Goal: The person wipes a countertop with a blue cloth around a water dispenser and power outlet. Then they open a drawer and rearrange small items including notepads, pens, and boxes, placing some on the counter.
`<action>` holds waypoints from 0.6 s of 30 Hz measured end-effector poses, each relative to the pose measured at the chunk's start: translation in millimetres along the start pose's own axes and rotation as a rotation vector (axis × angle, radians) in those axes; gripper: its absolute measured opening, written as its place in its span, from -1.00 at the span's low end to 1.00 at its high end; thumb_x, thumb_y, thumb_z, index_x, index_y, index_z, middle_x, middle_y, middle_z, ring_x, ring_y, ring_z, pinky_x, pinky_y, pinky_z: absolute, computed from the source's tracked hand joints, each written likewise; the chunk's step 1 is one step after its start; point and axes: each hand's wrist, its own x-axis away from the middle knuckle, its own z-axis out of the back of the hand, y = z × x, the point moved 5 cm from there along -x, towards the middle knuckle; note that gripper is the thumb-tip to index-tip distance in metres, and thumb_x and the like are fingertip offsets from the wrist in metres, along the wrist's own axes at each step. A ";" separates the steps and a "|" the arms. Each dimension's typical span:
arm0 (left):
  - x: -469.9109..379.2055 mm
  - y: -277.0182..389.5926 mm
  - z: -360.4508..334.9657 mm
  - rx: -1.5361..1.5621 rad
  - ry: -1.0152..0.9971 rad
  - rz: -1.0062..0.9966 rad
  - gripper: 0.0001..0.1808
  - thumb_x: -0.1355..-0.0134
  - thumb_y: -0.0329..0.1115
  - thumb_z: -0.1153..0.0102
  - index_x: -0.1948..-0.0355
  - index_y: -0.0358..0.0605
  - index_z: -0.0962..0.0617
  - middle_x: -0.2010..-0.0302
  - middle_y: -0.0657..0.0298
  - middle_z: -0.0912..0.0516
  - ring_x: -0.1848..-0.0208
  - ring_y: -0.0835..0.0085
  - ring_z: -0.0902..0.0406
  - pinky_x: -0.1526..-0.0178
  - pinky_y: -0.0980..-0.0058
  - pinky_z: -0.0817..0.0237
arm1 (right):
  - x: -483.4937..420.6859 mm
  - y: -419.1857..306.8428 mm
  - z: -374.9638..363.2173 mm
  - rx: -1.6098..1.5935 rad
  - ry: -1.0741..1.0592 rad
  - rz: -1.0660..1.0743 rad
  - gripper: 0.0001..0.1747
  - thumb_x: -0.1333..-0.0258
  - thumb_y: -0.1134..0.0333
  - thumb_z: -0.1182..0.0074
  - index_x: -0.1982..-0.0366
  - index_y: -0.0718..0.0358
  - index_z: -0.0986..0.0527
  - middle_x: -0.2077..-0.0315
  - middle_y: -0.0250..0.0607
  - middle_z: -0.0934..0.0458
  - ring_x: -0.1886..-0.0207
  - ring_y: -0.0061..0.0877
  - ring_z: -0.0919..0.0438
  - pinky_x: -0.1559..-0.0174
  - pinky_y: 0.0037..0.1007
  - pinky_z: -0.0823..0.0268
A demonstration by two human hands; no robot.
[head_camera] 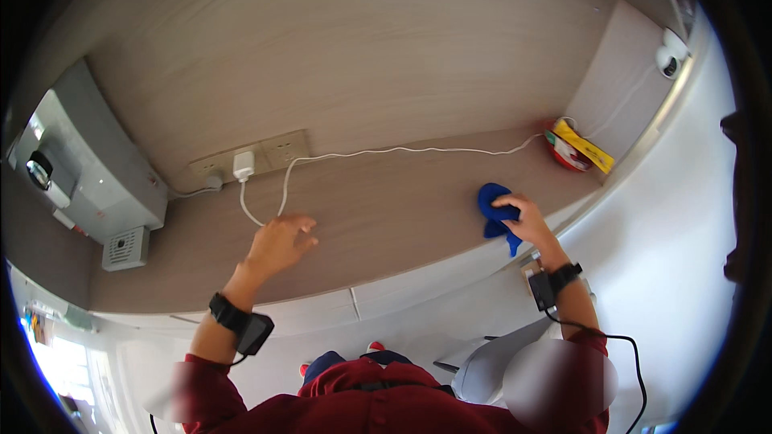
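A crumpled blue cloth [497, 200] is gripped in my right hand [528, 220] at the right part of the wood-grain counter [386, 217]. One end of the cloth hangs toward the counter's front edge. Over on the left, my left hand [281, 243] hovers over or rests on the counter, holding nothing, its fingers curled but apart. Just past its fingers runs a white cable [286, 187], which passes under or behind that hand. The cable leads from a white plug adapter [243, 165] in the wall socket panel [283, 150].
A grey water dispenser [114, 157] with a drip tray [125, 249] stands at left. In the back right corner sits a red bowl [564, 158] with a yellow packet [582, 146]. A white camera [669, 60] is at upper right. Below the counter is a grey chair [496, 367].
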 end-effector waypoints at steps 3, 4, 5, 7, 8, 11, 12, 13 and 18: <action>39.7 -16.2 5.2 0.022 0.022 0.033 -0.69 -0.13 -0.29 -0.28 0.10 -0.15 -0.63 0.10 0.13 -0.68 0.01 0.16 -0.60 -0.03 0.29 -0.40 | -8.9 -17.5 -22.4 -0.089 -0.123 0.173 -0.51 0.48 0.69 -0.16 0.33 0.15 -0.63 0.17 -0.20 -0.65 0.07 -0.18 -0.54 -0.08 -0.21 -0.31; 51.2 -18.3 6.1 0.020 0.057 0.017 -0.70 -0.13 -0.32 -0.27 0.10 -0.16 -0.63 0.08 0.12 -0.68 -0.03 0.17 -0.59 -0.05 0.31 -0.39 | -11.8 -28.6 -30.1 -0.136 -0.209 0.212 -0.51 0.49 0.70 -0.16 0.34 0.15 -0.63 0.17 -0.20 -0.65 0.07 -0.18 -0.54 -0.07 -0.21 -0.30; 59.6 -21.6 4.2 0.039 0.049 0.051 -0.70 -0.15 -0.31 -0.25 0.09 -0.15 -0.62 0.04 0.12 -0.66 -0.05 0.16 -0.57 -0.10 0.28 -0.36 | -13.9 -41.1 -38.0 -0.158 -0.276 0.242 -0.51 0.51 0.71 -0.15 0.35 0.15 -0.63 0.17 -0.20 -0.65 0.06 -0.19 -0.53 -0.07 -0.21 -0.29; 69.4 -23.3 2.5 0.078 0.075 0.057 -0.70 -0.18 -0.30 -0.22 0.07 -0.12 -0.61 -0.04 0.13 -0.63 -0.11 0.13 -0.53 -0.18 0.24 -0.30 | -9.0 -69.2 -64.8 -0.219 -0.360 0.316 -0.48 0.53 0.72 -0.07 0.37 0.13 -0.63 0.18 -0.27 -0.66 0.00 -0.29 -0.48 -0.09 -0.24 -0.24; 71.9 -20.5 -0.2 0.062 0.084 0.014 -0.70 -0.19 -0.31 -0.21 0.06 -0.13 -0.60 -0.05 0.13 -0.63 -0.14 0.15 -0.51 -0.21 0.23 -0.27 | -8.7 -74.1 -73.1 -0.195 -0.396 0.309 -0.49 0.53 0.71 -0.06 0.37 0.13 -0.63 0.20 -0.28 -0.66 -0.01 -0.31 -0.47 -0.11 -0.24 -0.23; 78.7 -17.2 -1.1 0.008 0.083 -0.032 -0.70 -0.22 -0.35 -0.18 0.03 -0.13 -0.57 -0.09 0.16 -0.61 -0.21 0.18 -0.46 -0.30 0.18 -0.18 | -5.4 -59.1 -60.4 -0.190 -0.418 0.337 -0.49 0.54 0.69 -0.04 0.36 0.15 -0.62 0.23 -0.30 -0.66 0.01 -0.31 -0.48 -0.12 -0.27 -0.24; 80.2 -16.3 -1.5 0.006 0.079 -0.035 -0.70 -0.22 -0.36 -0.17 0.02 -0.14 -0.56 -0.09 0.17 -0.61 -0.23 0.20 -0.45 -0.32 0.17 -0.16 | -8.7 -38.9 -39.9 -0.235 -0.391 0.275 -0.50 0.54 0.68 0.00 0.37 0.18 -0.60 0.24 -0.27 -0.65 0.05 -0.27 -0.51 -0.09 -0.30 -0.29; 80.8 -16.1 -2.5 0.003 0.078 -0.037 -0.70 -0.23 -0.37 -0.15 0.00 -0.14 -0.55 -0.10 0.18 -0.61 -0.24 0.21 -0.43 -0.33 0.16 -0.13 | -10.2 -14.7 -17.3 -0.232 -0.392 0.167 -0.49 0.55 0.71 0.06 0.37 0.21 -0.60 0.26 -0.20 -0.65 0.10 -0.23 -0.54 -0.04 -0.31 -0.33; 80.6 -12.8 -5.8 0.008 0.151 0.005 -0.74 -0.20 -0.46 -0.13 0.06 -0.18 -0.57 -0.04 0.14 -0.64 -0.25 0.19 -0.43 -0.35 0.16 -0.12 | -8.7 21.9 23.0 -0.001 -0.274 -0.117 -0.55 0.53 0.78 0.05 0.48 0.22 -0.58 0.39 -0.15 -0.63 0.16 -0.23 -0.55 0.06 -0.31 -0.34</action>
